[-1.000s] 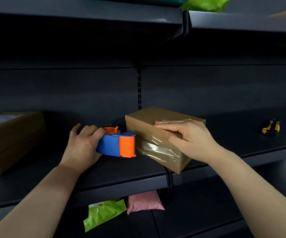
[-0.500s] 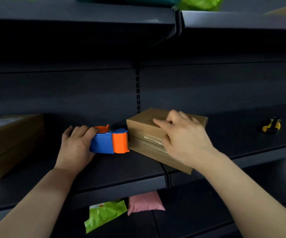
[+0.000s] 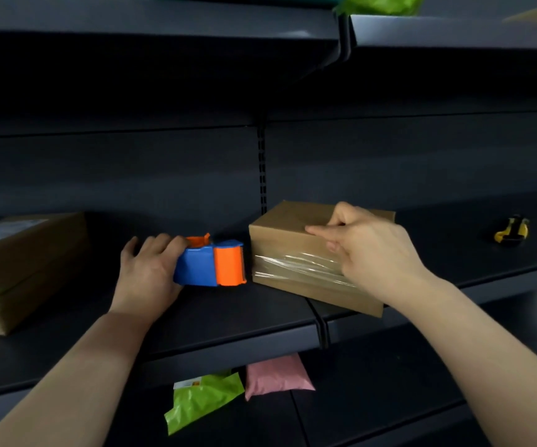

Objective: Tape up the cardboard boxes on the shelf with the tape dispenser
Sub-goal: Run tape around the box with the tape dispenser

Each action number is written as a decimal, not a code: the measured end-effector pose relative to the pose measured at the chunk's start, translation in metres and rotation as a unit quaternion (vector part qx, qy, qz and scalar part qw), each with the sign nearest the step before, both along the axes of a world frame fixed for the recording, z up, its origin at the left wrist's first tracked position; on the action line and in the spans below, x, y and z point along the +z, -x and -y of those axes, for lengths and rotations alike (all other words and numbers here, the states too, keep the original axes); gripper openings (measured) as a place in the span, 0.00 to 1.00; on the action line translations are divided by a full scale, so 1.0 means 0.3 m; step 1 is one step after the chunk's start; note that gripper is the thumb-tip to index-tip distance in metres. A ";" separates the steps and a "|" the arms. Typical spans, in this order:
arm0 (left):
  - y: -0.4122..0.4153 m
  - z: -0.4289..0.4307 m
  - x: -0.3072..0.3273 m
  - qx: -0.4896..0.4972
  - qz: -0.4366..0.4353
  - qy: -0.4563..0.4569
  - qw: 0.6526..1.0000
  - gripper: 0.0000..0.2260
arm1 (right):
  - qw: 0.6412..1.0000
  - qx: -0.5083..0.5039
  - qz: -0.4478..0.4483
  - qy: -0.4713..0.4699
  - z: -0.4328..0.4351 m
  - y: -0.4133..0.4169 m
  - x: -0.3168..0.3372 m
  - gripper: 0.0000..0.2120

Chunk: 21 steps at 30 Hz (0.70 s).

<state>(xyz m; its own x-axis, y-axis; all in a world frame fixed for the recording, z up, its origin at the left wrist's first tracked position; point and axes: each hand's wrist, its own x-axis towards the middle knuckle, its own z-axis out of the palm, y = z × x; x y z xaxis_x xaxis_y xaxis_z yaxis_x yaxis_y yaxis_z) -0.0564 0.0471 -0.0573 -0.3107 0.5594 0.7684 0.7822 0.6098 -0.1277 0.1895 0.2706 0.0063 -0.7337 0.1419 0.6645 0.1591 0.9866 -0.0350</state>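
A small cardboard box [image 3: 289, 233] lies on the dark middle shelf [image 3: 228, 321], with a band of clear tape across its front face. My right hand [image 3: 370, 250] grips its near top edge, fingers curled over the top and the thumb against the taped front. Just left of the box, the blue and orange tape dispenser [image 3: 210, 264] rests on the shelf. My left hand [image 3: 149, 269] holds its blue body from the left. A narrow gap separates dispenser and box.
A bigger cardboard box [image 3: 19, 266] with tape on it sits at the shelf's left end. A yellow and black utility knife [image 3: 510, 230] lies far right. Green [image 3: 201, 400] and pink [image 3: 276, 375] mailer bags lie on the lower shelf. Another shelf hangs above.
My right hand shifted from lying flat on the box's top to gripping its front top edge. The box has turned a little. The dispenser in my left hand stays beside it.
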 end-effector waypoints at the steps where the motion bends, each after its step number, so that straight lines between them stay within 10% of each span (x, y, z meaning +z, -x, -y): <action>1: 0.000 0.001 -0.001 -0.002 -0.001 0.000 1.000 0.32 | 1.000 -0.005 0.004 0.003 -0.001 -0.001 0.001 0.21; 21: -0.037 -0.097 0.003 0.078 0.002 0.001 0.997 0.27 | 0.998 0.029 0.008 0.046 -0.098 -0.034 -0.011 0.20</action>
<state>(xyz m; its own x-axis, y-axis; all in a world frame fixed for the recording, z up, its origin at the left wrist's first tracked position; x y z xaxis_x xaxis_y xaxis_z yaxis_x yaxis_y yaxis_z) -0.0454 0.0762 -0.0564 -0.3969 0.5062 0.7656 0.6786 0.7235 -0.1266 0.1997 0.2999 0.0029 -0.7526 0.1592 0.6389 0.1029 0.9868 -0.1247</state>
